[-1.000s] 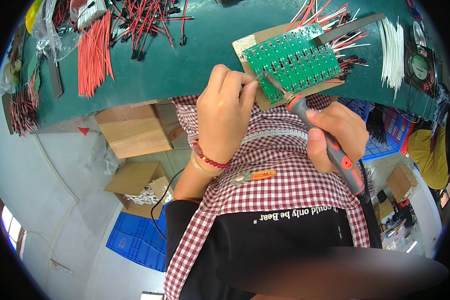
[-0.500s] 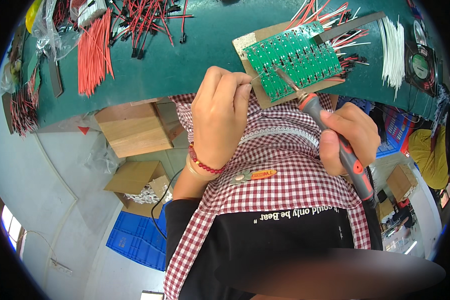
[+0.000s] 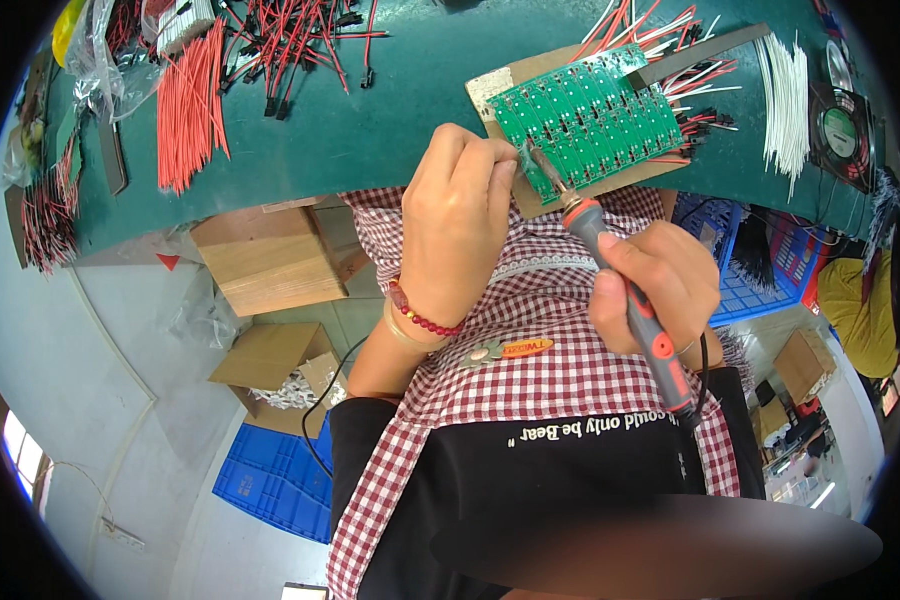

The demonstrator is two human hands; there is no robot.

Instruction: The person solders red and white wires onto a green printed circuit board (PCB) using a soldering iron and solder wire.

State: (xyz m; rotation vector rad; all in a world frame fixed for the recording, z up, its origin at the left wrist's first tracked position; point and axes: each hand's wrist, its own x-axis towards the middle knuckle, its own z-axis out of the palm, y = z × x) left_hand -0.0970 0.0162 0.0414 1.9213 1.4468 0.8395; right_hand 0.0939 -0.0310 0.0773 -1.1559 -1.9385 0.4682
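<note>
A green circuit board panel (image 3: 590, 115) lies on a brown backing board (image 3: 518, 76) on the dark green table, with red, black and white wires sticking out of its right side. My right hand (image 3: 660, 290) is shut on a grey and red soldering iron (image 3: 625, 290), and the iron's tip touches the board's near edge. My left hand (image 3: 455, 225), wearing a red bead bracelet, is pinched right beside the tip. It appears to hold a thin wire, mostly hidden by the fingers.
Bundles of red wires (image 3: 185, 105) and red-black leads (image 3: 290, 40) lie on the green table (image 3: 370, 130). White wires (image 3: 785, 95) and a small fan (image 3: 845, 130) sit at the right. Cardboard boxes (image 3: 265, 260) and blue crates (image 3: 280, 480) stand on the floor.
The soldering iron's tip shifted slightly along the board's near edge and came back beside my left fingers. My right hand moved a little. My left hand stayed in place.
</note>
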